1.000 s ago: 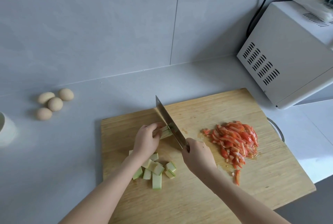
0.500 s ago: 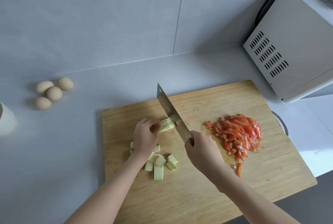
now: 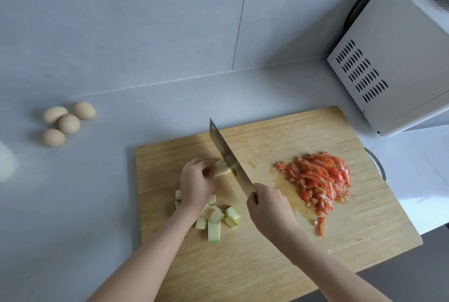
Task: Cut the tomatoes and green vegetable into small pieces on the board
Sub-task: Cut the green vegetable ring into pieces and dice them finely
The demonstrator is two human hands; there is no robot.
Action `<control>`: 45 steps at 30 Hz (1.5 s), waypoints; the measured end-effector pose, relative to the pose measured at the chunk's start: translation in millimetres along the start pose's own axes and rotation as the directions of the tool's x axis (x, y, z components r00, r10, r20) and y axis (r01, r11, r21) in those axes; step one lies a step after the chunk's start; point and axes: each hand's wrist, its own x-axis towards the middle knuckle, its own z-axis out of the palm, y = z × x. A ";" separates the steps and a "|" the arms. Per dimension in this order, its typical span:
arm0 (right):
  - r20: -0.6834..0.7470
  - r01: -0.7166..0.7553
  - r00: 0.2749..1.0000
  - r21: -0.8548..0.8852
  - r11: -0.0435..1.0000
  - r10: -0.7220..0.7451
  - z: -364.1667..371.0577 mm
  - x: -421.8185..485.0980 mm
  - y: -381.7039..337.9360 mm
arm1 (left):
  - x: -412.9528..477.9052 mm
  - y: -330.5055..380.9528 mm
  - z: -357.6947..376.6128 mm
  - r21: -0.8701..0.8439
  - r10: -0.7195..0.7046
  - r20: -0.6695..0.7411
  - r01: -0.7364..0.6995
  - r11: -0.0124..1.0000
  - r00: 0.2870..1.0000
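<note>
Red tomato pieces (image 3: 320, 180); pale green vegetable pieces (image 3: 213, 225); tan wooden board (image 3: 267, 253); beige eggs (image 3: 68, 123); white, perhaps microwave (image 3: 398, 58).

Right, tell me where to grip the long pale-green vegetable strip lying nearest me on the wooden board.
Pinch the long pale-green strip across its narrow width near its near end, coming from above. It lies flat, lengthwise toward you. Its far end meets the other cut pieces, while the near end lies on bare wooden board.

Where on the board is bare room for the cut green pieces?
Bare: near right corner of the board, below the tomato pile; far strip beyond the knife. Crowded: the middle, around left hand, right hand and green pieces.
</note>
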 end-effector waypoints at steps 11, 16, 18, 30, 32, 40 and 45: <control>0.011 -0.015 1.000 -0.011 1.000 0.015 -2.2 -3.0 -2.3 | -1.0 1.3 -0.8 0.008 0.006 0.009 -0.006 1.000 1.000; 0.041 -0.021 0.999 -0.018 1.000 0.022 6.0 8.5 -11.0 | -0.3 0.2 -0.2 0.015 -0.030 0.010 0.030 0.999 0.999; 0.025 -0.019 1.000 0.003 1.000 0.019 0.4 7.0 -10.3 | -1.1 0.0 -0.8 0.012 -0.013 0.017 0.013 1.000 1.000; 0.028 -0.031 0.999 0.039 0.999 0.030 1.3 6.0 -13.2 | -0.9 2.9 -2.6 -0.001 -0.031 0.038 0.031 1.000 0.999; 0.003 -0.017 1.000 0.029 0.999 0.017 -2.9 -0.6 -11.6 | -1.4 3.0 -3.3 -0.020 -0.033 0.040 0.034 0.999 0.999; 0.058 -0.046 0.997 0.030 0.999 0.044 8.5 12.9 -16.3 | 0.0 2.5 -2.4 0.023 -0.048 0.033 0.048 0.999 0.998; 0.004 0.001 1.000 0.053 0.999 -0.001 -2.0 -0.8 -12.8 | -1.9 6.3 -10.6 -0.070 -0.060 0.033 0.062 0.996 0.998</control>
